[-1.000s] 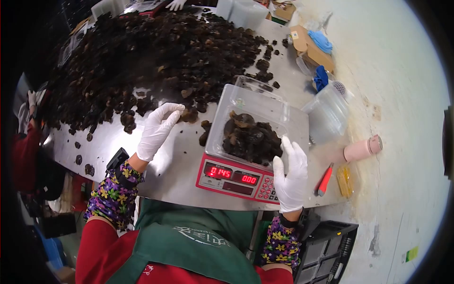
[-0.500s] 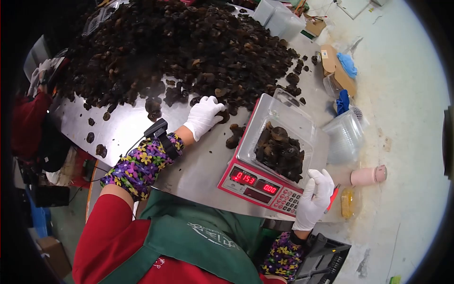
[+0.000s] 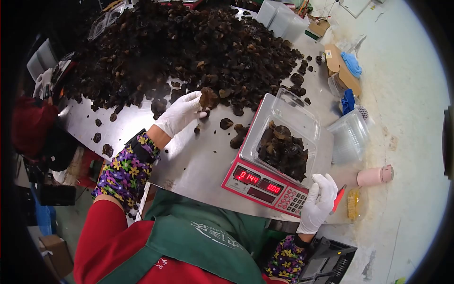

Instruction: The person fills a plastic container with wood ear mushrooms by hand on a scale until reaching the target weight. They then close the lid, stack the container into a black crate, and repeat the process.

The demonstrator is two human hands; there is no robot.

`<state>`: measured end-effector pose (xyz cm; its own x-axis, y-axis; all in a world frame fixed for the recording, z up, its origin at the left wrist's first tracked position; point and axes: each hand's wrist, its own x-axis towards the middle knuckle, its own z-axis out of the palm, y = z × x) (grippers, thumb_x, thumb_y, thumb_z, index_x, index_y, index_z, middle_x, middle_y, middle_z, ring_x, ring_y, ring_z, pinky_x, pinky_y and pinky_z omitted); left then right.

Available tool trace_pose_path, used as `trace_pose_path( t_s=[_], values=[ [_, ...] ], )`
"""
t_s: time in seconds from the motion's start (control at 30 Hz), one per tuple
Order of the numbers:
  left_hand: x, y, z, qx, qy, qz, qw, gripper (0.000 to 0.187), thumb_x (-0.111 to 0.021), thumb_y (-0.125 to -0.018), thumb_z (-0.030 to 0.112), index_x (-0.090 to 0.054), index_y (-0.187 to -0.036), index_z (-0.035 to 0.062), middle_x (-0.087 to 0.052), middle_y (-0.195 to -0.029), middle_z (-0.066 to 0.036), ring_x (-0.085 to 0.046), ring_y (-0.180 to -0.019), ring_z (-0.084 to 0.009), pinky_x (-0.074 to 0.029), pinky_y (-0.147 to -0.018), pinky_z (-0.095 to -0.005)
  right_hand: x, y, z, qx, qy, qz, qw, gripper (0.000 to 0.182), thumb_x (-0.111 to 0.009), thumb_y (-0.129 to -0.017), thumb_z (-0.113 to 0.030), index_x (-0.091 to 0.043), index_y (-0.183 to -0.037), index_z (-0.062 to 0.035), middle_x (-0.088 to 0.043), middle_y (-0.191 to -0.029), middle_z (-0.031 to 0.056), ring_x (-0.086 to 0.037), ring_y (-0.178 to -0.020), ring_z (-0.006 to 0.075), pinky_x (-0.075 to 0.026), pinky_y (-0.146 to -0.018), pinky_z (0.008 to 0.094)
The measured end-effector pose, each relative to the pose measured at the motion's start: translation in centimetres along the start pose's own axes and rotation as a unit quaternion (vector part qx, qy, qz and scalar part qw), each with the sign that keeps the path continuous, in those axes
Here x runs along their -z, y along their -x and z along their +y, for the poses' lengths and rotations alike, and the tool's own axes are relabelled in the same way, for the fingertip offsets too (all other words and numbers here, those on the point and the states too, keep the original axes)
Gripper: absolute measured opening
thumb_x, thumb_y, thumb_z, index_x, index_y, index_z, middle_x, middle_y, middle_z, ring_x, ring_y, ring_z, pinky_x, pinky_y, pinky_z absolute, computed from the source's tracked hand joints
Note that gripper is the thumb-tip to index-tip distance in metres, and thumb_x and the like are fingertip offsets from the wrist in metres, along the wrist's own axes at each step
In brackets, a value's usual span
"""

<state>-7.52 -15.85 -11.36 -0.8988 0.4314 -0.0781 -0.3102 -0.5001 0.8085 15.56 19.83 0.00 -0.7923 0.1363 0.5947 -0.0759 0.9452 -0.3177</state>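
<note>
My left hand (image 3: 182,116), in a white glove, pinches a brown wood ear mushroom (image 3: 208,98) just above the metal table, at the near edge of a big heap of wood ear mushrooms (image 3: 189,52). My right hand (image 3: 318,201), also gloved, rests at the right front corner of a red digital scale (image 3: 257,187), beside its keypad. Its fingers are loosely bent and apart, with nothing visible in them. On the scale, a clear plastic box (image 3: 250,137) contains several dark wood ear mushrooms (image 3: 282,151). The display reads 0.144 and 0.00.
A red-handled tool (image 3: 338,199) lies beside my right hand, near a pink cylinder (image 3: 375,175). Stacked clear containers (image 3: 349,137) and a cardboard box (image 3: 341,71) stand along the right side. Another person's gloved hand (image 3: 43,81) is at the far left.
My left hand has drawn back left from the heap's edge and lifted a wood ear mushroom. The display went from 0.153 to 0.144. My right hand stays beside the keypad.
</note>
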Motion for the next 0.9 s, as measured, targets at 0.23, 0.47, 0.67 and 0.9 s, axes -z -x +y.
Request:
trace_pose_path(
  t_s=[0.23, 0.47, 0.67, 0.9],
  values=[
    [-3.9, 1.0, 0.0, 0.038, 0.169, -0.147, 0.974, 0.033, -0.069, -0.096, 0.026, -0.063, -0.125, 0.0109, -0.068, -0.121, -0.007, -0.066, -0.109, -0.0228, -0.054, -0.098, -0.0430, 0.6, 0.5, 0.3, -0.004, -0.001, 0.009, 1.000, 0.019, -0.062, -0.090, 0.001, -0.068, -0.107, -0.0054, -0.069, -0.110, 0.0080, -0.058, -0.117, 0.0331, -0.044, -0.101, 0.0427],
    [-10.5, -0.5, 0.6, 0.016, 0.070, -0.133, 0.989, 0.032, -0.068, -0.097, 0.027, -0.063, -0.123, 0.0105, -0.067, -0.123, -0.007, -0.065, -0.111, -0.0180, -0.056, -0.093, -0.0393, 1.6, 1.4, 1.2, -0.013, -0.002, 0.013, 1.000, 0.019, -0.064, -0.089, 0.001, -0.069, -0.106, -0.0064, -0.068, -0.109, 0.0089, -0.058, -0.115, 0.0337, -0.044, -0.101, 0.0430],
    [-19.9, -0.5, 1.8, -0.295, -0.438, -0.178, 0.831, 0.019, -0.067, -0.091, 0.006, -0.065, -0.110, 0.0031, -0.061, -0.120, -0.006, -0.061, -0.109, -0.0171, -0.049, -0.093, -0.0322, 2.5, 1.4, 1.5, -0.004, 0.005, 0.027, 1.000, 0.019, -0.065, -0.090, 0.000, -0.068, -0.107, -0.0065, -0.069, -0.108, 0.0090, -0.058, -0.114, 0.0347, -0.045, -0.101, 0.0443],
    [-23.6, -0.2, 1.6, -0.331, -0.472, -0.218, 0.787, 0.019, -0.069, -0.089, 0.005, -0.066, -0.107, 0.0056, -0.060, -0.125, -0.010, -0.060, -0.111, -0.0251, -0.048, -0.098, -0.0356, 3.4, 1.8, 2.0, -0.008, 0.028, 0.037, 0.999, 0.020, -0.065, -0.090, 0.000, -0.069, -0.108, -0.0067, -0.069, -0.108, 0.0086, -0.059, -0.113, 0.0349, -0.046, -0.099, 0.0445]
  ],
)
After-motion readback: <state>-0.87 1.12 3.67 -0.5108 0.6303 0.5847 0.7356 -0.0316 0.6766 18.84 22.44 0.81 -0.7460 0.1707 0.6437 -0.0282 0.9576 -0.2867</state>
